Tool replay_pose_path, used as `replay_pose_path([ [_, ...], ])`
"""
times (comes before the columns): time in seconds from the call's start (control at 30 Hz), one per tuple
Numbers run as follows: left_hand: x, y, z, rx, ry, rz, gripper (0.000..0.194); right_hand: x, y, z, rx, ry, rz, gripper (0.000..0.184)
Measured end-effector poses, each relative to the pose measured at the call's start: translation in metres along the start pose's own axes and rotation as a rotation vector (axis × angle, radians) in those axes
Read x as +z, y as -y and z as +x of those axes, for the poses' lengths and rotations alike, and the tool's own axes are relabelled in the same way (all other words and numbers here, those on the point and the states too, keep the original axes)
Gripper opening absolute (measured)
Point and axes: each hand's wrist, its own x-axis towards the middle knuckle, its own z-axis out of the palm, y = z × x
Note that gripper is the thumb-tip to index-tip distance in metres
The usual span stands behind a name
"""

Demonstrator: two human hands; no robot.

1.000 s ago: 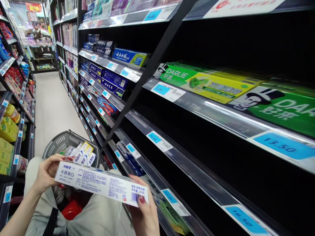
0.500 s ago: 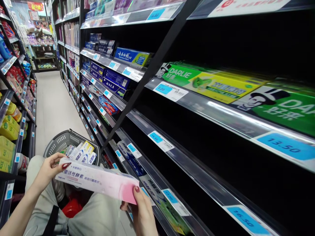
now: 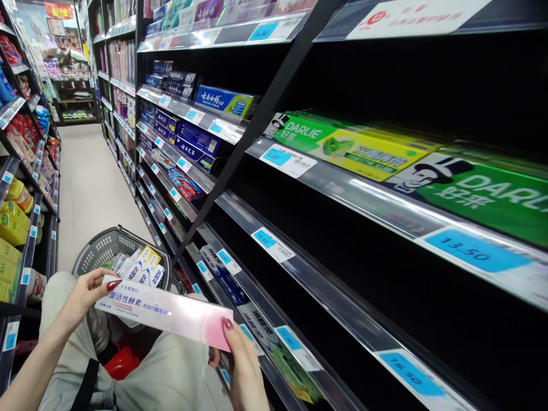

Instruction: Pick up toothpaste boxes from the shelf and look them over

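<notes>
A long white and pink toothpaste box [image 3: 166,314] is held across my lap, tilted down to the right, its printed face up. My left hand [image 3: 88,294] grips its white left end, thumb on top. At the pink right end, my right hand [image 3: 240,354] pinches the box with the thumb on the face; the other fingers are partly hidden beneath it. Just beyond the box stands a grey shopping basket [image 3: 96,248] on the floor, partly covered by the box and my left hand. Several toothpaste boxes [image 3: 143,265] lie inside it.
Shelves with price tags [image 3: 274,244] rise close on my right, carrying green Darlie boxes [image 3: 355,145] and blue toothpaste boxes [image 3: 222,98]. Yellow bottles [image 3: 17,220] fill a shelf on the left. The aisle floor [image 3: 81,171] runs ahead. Something red [image 3: 122,362] shows between my legs.
The view has shifted slightly, so the shelves appear a little further left. Both hands keep hold of the toothpaste box, whose right end sits slightly higher and further left in view.
</notes>
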Motion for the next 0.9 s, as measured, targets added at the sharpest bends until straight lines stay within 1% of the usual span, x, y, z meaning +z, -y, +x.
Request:
replay_pose_path([
  [0.1, -0.006, 0.005, 0.001, 0.063, 0.029, 0.012, 0.055, -0.005, 0.004, -0.001, 0.042, 0.052, 0.081, 0.047],
  [0.2, -0.012, 0.008, 0.0, 0.11, 0.076, -0.001, 0.054, -0.013, 0.007, 0.001, -0.017, 0.1, 0.11, 0.053],
  [0.3, -0.016, 0.006, -0.001, 0.111, 0.139, -0.006, 0.053, -0.021, 0.006, 0.002, -0.096, 0.182, 0.073, 0.055],
  [0.33, -0.017, 0.005, -0.002, 0.11, 0.15, -0.006, 0.054, -0.023, 0.005, 0.002, -0.119, 0.188, 0.064, 0.056],
  [0.47, -0.017, 0.001, -0.004, 0.123, 0.162, -0.001, 0.055, -0.028, 0.0, 0.001, -0.159, 0.139, 0.065, 0.058],
  [0.53, -0.018, 0.001, -0.005, 0.134, 0.166, 0.014, 0.053, -0.03, -0.003, 0.003, -0.155, 0.165, 0.05, 0.057],
  [0.67, -0.018, 0.002, -0.005, 0.128, 0.149, 0.023, 0.056, -0.029, -0.008, 0.007, -0.087, 0.199, 0.016, 0.052],
  [0.77, -0.016, 0.004, -0.006, 0.112, 0.126, 0.037, 0.056, -0.022, -0.007, 0.005, -0.002, 0.216, 0.017, 0.05],
  [0.83, -0.015, 0.006, -0.006, 0.147, 0.115, 0.056, 0.054, -0.016, -0.004, 0.003, 0.054, 0.202, 0.033, 0.05],
  [0.9, -0.014, 0.007, -0.006, 0.165, 0.145, 0.069, 0.059, -0.01, -0.002, 0.001, 0.126, 0.167, 0.058, 0.052],
])
